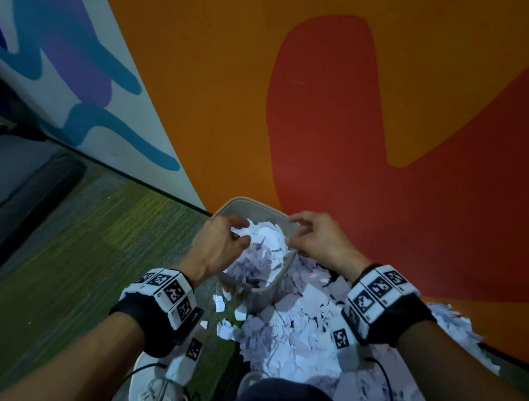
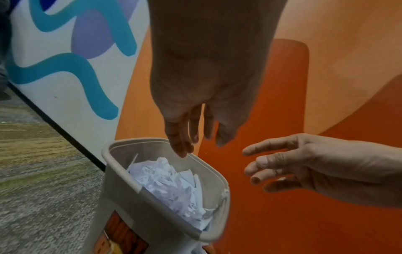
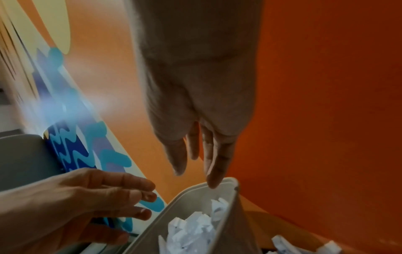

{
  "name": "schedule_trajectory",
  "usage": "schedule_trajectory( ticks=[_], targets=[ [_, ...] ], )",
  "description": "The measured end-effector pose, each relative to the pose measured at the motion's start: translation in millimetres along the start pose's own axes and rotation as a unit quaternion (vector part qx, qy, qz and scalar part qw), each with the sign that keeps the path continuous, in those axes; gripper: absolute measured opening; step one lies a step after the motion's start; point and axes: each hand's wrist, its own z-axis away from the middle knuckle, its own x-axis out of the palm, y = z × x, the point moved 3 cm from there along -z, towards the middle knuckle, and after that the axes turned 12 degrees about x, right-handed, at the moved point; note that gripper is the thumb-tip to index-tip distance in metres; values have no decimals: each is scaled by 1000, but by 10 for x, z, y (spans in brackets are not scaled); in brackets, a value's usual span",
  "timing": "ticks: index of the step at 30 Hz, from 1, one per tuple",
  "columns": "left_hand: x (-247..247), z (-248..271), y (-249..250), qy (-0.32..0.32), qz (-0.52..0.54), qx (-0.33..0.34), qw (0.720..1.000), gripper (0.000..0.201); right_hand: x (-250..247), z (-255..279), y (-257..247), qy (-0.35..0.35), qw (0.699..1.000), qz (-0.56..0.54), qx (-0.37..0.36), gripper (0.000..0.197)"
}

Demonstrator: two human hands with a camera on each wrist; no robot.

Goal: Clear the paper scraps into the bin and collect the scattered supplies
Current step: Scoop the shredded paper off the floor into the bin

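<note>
A beige plastic bin stands against the painted wall, heaped with white paper scraps. A larger heap of scraps lies just right of it and nearer to me. Over the bin's mouth hover my left hand and right hand, fingers loosely spread and holding nothing. In the left wrist view the left hand hangs above the bin rim, with the right hand beside it. In the right wrist view the right hand has its longest fingertip at the bin rim.
The orange and red wall with blue squiggles rises straight behind the bin. Green carpet stretches to the left, with a few loose scraps on it by the bin's base. A dark grey seat sits far left. My shoe is below.
</note>
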Motion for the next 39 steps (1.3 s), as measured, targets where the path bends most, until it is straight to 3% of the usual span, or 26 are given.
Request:
schedule_trajectory(
  ticks=[5, 8, 14, 19, 21, 23, 28, 32, 36, 39],
  targets=[
    [372, -22, 295, -39, 39, 45, 997, 38, -237, 218, 402, -4, 999, 28, 17, 36],
    [696, -48, 452, -62, 71, 66, 993, 30, -288, 254, 846, -22, 998, 37, 50, 35],
    [1510, -89, 312, -179, 41, 78, 980, 35, -78, 92, 1931, -70, 984, 67, 149, 35],
    [2261, -157, -83, -308, -39, 80, 947, 52, 277, -190, 2581, -67, 975, 112, 178, 66],
    [2562, -218, -224, -342, -82, 81, 933, 66, 392, -384, 2724, -51, 975, 134, 171, 77],
    [2760, -302, -391, -367, -121, 42, 921, 85, 470, -578, 2798, -30, 974, 147, 170, 83],
    [3078, -442, -882, -322, -76, -45, 943, 112, 634, -1078, 2848, -10, 976, 156, 148, 96],
    [3192, -205, -1132, -267, -85, -47, 959, 104, 877, -1375, 2777, -66, 978, 108, 167, 116],
    [3217, 93, -1257, -232, -146, -14, 962, 87, 1124, -1418, 2606, 4, 966, 192, 172, 105],
    [3127, 217, -1282, -204, -172, 13, 964, 68, 1286, -1350, 2509, 21, 952, 278, 126, 82]
  ],
)
